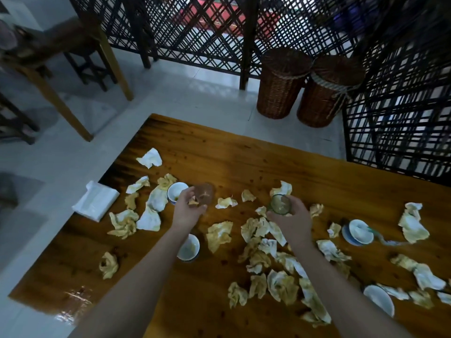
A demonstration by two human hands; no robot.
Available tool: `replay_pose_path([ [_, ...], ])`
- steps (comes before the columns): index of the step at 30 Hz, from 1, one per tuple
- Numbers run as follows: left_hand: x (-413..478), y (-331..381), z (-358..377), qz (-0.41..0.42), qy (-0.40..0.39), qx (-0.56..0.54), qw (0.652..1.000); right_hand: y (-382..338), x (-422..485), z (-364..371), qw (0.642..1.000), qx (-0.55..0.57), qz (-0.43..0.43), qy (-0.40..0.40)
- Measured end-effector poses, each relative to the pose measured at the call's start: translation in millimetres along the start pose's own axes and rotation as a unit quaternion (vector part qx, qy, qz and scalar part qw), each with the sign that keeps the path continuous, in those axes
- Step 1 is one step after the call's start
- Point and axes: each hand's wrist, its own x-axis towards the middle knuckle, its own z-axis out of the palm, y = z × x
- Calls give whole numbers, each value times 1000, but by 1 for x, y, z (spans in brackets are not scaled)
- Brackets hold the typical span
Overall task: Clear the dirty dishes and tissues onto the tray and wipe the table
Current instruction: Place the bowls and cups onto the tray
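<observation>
The glossy, orange-brown wooden desk (219, 147) was littered with crumpled tissues (219, 235), white and stained yellow, thickest towards the near right. The left hand (189, 209) had its fingers curled round a small brownish glass (205, 193), clear and blurred, beside a white, blue-rimmed bowl (177, 190). The right hand (294, 218) gripped a round, transparent green-tinted glass (280, 203) over the tissues at mid-desk. A second bowl (189, 247), smeared yellow inside, sat partly hidden by the left forearm. Further right, a third bowl (360, 230) rested in a bluish saucer (345, 236), and a white plate (379, 300) lay among tissues at the near right. A plastic-wrapped tissue pack (96, 200) overhung the desk's left edge. Beyond the far edge stood two woven wicker baskets (280, 84) against a dark lattice screen (195, 28).
</observation>
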Motion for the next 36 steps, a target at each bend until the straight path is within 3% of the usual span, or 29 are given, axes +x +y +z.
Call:
replay_pose_path([
  [11, 36, -14, 10, 22, -30, 102, 994, 10, 16, 11, 999, 7, 48, -14],
  [17, 46, -10, 25, 14, 5, 120, 993, 18, 17, -4, 999, 10, 52, 10],
  [21, 40, 0, 40, 56, -1, 104, 993, 22, 14, -18, 998, -4, 55, 35],
  [28, 5, 33, 97, 104, -117, 88, 984, 32, -10, -65, 995, 9, 68, 80],
  [36, -78, 54, 174, 153, -268, 61, 949, 59, -62, -148, 984, 27, 71, 163],
])
